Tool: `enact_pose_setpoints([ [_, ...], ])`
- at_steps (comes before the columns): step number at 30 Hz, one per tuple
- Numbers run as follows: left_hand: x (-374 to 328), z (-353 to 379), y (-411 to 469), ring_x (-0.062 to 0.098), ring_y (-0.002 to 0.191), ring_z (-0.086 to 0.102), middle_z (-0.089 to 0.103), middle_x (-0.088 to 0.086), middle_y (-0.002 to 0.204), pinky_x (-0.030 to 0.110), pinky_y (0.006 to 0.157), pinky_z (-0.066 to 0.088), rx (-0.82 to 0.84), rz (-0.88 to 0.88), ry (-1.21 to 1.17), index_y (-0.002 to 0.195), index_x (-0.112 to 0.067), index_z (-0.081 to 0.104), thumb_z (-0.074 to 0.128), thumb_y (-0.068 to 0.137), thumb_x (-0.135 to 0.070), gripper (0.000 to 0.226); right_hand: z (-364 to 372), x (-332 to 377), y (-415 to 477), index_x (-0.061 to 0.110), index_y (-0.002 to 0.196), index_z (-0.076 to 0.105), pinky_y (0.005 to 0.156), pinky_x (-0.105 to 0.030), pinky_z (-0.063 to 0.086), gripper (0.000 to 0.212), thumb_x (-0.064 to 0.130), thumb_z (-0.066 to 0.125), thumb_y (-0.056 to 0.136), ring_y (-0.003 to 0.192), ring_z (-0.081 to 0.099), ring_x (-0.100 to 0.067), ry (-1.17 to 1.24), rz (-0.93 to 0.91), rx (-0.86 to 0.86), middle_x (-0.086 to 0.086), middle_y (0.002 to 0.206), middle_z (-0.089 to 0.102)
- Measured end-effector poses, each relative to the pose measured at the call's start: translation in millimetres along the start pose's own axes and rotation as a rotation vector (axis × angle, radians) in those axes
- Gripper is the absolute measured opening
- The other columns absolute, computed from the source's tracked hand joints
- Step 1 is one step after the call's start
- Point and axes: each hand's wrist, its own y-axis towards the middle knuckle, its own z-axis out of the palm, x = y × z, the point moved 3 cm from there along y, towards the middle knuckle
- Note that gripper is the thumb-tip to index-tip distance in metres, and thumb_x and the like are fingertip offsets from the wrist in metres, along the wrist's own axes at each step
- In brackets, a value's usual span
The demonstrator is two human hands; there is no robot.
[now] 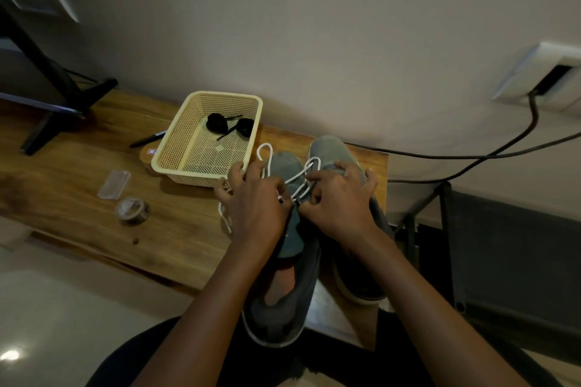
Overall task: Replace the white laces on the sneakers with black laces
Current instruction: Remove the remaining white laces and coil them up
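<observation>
Two grey sneakers stand side by side at the right end of the wooden table: the left sneaker (283,286) and the right sneaker (330,148). A white lace (295,177) runs loosely across the left sneaker's eyelets, with loops trailing over its toe and down its left side. My left hand (254,207) and my right hand (338,201) meet over the lacing, each pinching the white lace with curled fingers. Two coiled black laces (231,126) lie in the cream basket (201,166).
On the table (78,173) left of the basket lie a black marker (147,138), a clear plastic piece (113,184) and a tape roll (133,210). A monitor stand (63,104) occupies the far left. Black cables (471,160) run from a wall socket at right.
</observation>
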Motion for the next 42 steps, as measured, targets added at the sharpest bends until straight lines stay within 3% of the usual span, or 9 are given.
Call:
enact_pose_setpoints([
  [8,11,-6,3,0.023,0.130,0.030,0.051,0.000,0.124,0.044,0.105,0.019,-0.254,-0.272,-0.296,0.105,-0.019,0.055,0.046,0.097,-0.025,0.013,0,-2,1,0.020,0.109,0.068,0.109,-0.044,-0.004,0.032,0.027,0.061,0.079,0.139,0.017,-0.020,-0.022,0.009,-0.004,0.010,0.106,0.066],
  [11,7,-9,1,0.022,0.133,0.026,0.050,-0.003,0.125,0.044,0.106,0.017,-0.311,-0.174,-0.277,0.102,-0.023,0.052,0.050,0.094,-0.021,0.008,2,-2,2,0.019,0.107,0.069,0.107,-0.043,-0.005,0.031,0.027,0.061,0.078,0.138,0.017,-0.019,-0.029,0.003,-0.009,0.011,0.111,0.064],
  [15,-3,-6,-2,0.024,0.141,0.009,0.033,-0.007,0.146,0.045,0.106,0.009,-0.185,0.053,-0.149,0.097,-0.028,0.061,0.059,0.084,-0.017,0.018,3,-3,3,0.021,0.108,0.068,0.107,-0.044,-0.005,0.031,0.029,0.060,0.080,0.138,0.015,-0.019,-0.021,0.001,0.000,0.011,0.115,0.064],
  [19,-1,0,-1,0.025,0.142,0.000,0.021,-0.008,0.154,0.049,0.110,0.007,-0.005,0.013,-0.024,0.099,-0.035,0.066,0.065,0.084,-0.034,0.015,4,-3,3,0.023,0.117,0.063,0.110,-0.048,-0.002,0.038,0.031,0.060,0.080,0.139,0.016,-0.019,-0.014,0.012,0.005,0.006,0.106,0.067],
  [24,0,7,1,0.025,0.142,0.006,0.025,-0.004,0.151,0.049,0.112,0.010,-0.003,-0.003,0.035,0.113,-0.023,0.060,0.049,0.095,-0.032,0.023,4,-3,3,0.021,0.114,0.065,0.108,-0.044,-0.003,0.036,0.028,0.061,0.079,0.138,0.017,-0.018,0.001,0.010,-0.018,0.007,0.103,0.067],
  [30,4,-3,2,0.021,0.133,0.026,0.040,-0.002,0.138,0.044,0.107,0.016,-0.274,-0.193,-0.300,0.108,-0.018,0.051,0.041,0.099,-0.022,0.014,1,-3,2,0.020,0.107,0.068,0.100,-0.036,-0.005,0.031,0.028,0.062,0.078,0.137,0.018,-0.020,-0.026,-0.001,-0.014,0.011,0.103,0.066],
  [33,5,-9,0,0.022,0.137,0.022,0.038,-0.002,0.143,0.045,0.106,0.014,-0.352,-0.129,-0.312,0.102,-0.022,0.053,0.049,0.094,-0.021,0.009,3,-4,3,0.020,0.100,0.070,0.104,-0.040,-0.004,0.025,0.029,0.062,0.077,0.137,0.017,-0.020,-0.032,0.010,0.004,0.010,0.113,0.064],
  [37,-2,-5,-2,0.026,0.143,0.007,0.027,-0.005,0.152,0.048,0.108,0.007,-0.184,0.064,-0.107,0.102,-0.032,0.062,0.060,0.083,-0.023,0.021,4,-4,4,0.021,0.102,0.068,0.107,-0.044,-0.004,0.025,0.030,0.060,0.079,0.137,0.018,-0.020,-0.038,0.014,0.011,0.008,0.111,0.065],
  [42,-2,0,-3,0.028,0.143,0.001,0.022,-0.004,0.154,0.053,0.112,0.006,0.037,0.042,0.011,0.103,-0.036,0.066,0.063,0.086,-0.034,0.017,3,-2,4,0.023,0.112,0.064,0.111,-0.049,-0.002,0.034,0.034,0.060,0.080,0.137,0.020,-0.020,-0.020,0.022,0.018,0.005,0.103,0.067],
])
